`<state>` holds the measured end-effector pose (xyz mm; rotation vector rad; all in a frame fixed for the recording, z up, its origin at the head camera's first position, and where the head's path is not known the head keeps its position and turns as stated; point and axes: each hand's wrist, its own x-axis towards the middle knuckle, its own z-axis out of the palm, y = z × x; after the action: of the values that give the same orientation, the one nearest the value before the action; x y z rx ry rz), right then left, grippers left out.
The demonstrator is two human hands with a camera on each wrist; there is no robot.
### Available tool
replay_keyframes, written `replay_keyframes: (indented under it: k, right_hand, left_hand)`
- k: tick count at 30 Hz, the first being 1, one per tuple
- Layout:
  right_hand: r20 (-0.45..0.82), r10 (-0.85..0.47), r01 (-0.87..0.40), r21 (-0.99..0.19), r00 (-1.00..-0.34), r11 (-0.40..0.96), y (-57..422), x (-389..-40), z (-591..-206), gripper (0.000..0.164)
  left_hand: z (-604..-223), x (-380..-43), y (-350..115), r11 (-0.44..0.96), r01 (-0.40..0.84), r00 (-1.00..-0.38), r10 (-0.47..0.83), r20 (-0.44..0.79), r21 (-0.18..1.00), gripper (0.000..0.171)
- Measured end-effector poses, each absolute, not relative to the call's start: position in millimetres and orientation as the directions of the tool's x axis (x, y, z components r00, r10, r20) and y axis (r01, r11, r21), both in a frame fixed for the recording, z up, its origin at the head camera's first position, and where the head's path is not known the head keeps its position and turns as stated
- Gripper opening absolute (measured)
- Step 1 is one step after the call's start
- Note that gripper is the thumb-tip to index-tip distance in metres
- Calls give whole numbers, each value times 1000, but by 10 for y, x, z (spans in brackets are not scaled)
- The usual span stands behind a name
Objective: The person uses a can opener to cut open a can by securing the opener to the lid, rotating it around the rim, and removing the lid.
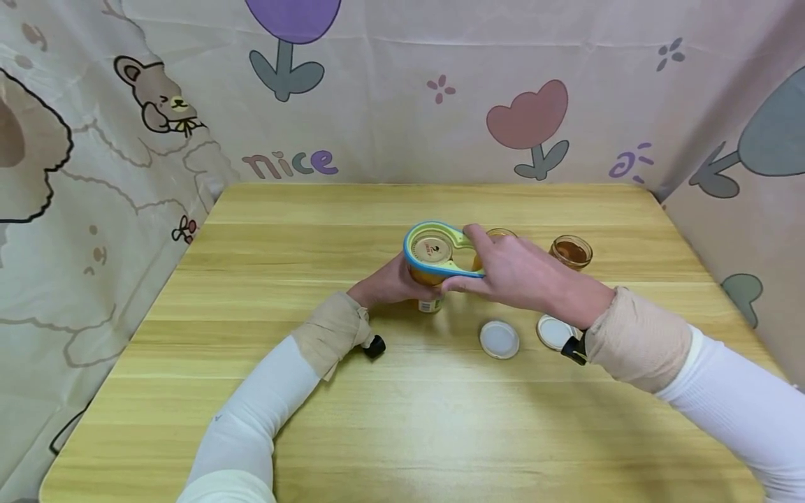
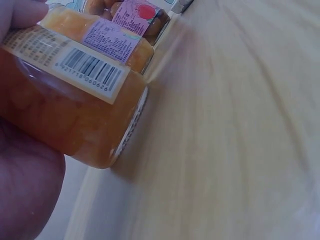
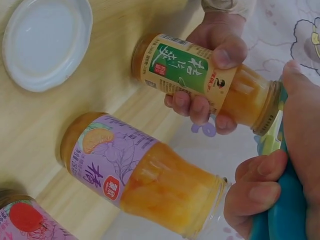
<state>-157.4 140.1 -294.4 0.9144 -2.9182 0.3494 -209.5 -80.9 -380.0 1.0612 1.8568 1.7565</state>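
My left hand (image 1: 391,282) grips a glass jar of orange fruit (image 3: 185,75) with a green and cream label, its fingers wrapped round the body. The jar stands at the middle of the table, its base close over the wood in the left wrist view. A blue and green jar opener (image 1: 454,270) encircles the jar's metal lid (image 1: 432,249). My right hand (image 1: 525,274) holds the opener's handles, with its thumb and fingers curled round them. The opener's far handle ends are hidden in that hand.
Beside the gripped jar stands a lidless jar with a purple label (image 3: 115,155). Further right is another open jar (image 1: 571,251), dark-filled with a pink label. Two white-lined lids lie in front, one lid (image 1: 499,339) nearer the middle, the other lid (image 1: 555,332) partly behind my right wrist.
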Motion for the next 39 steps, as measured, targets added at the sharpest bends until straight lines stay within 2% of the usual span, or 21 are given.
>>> replay_keyframes:
  k: [7,12,18,20,24,26,27,29,34,36,39]
  right_hand:
    - [113,-538,-549,-208,-835,809,1413,-1558,-2921,78]
    - [160,-560,-582,-211,-813,785,1427,-1536,-2888,70]
    - [247,-554,-602,-213,-795,769,1433,-1491,-2802,74]
    - [311,-562,-632,-204,-766,748,1428,-1474,-2788,75]
    - [505,-581,-725,-141,-638,674,1405,-1449,-2773,78]
    - [566,-571,-743,-114,-595,660,1393,-1432,-2757,78]
    - [571,-563,-738,-117,-598,665,1384,-1422,-2746,78]
    - [544,-534,-700,-148,-647,698,1370,-1395,-2726,77]
    - [369,-438,-536,-224,-820,814,1340,-1339,-2720,70]
    - [312,-423,-498,-222,-851,838,1334,-1329,-2733,74]
    - [284,-439,-498,-189,-853,846,1330,-1322,-2758,82]
  left_hand:
    - [-3817,-2090,-809,-17,251,-664,724,185,968,67]
    - [-3975,-2218,-781,-64,305,-625,740,250,950,63]
    - [-4042,-2295,-777,-87,379,-581,752,310,921,54]
    - [-4041,-2295,-788,-61,389,-591,748,300,919,55]
    - [-4032,-2280,-796,-9,366,-627,737,254,931,59]
    - [-4028,-2276,-792,-3,342,-637,735,234,940,59]
    - [-4028,-2276,-789,-4,336,-639,734,231,942,59]
    - [-4025,-2274,-785,-14,325,-637,736,230,946,56]
    - [-3981,-2241,-774,-30,316,-624,746,232,948,49]
    - [-3925,-2203,-773,-20,324,-629,742,231,946,48]
    - [-3851,-2153,-777,-6,355,-634,734,245,935,50]
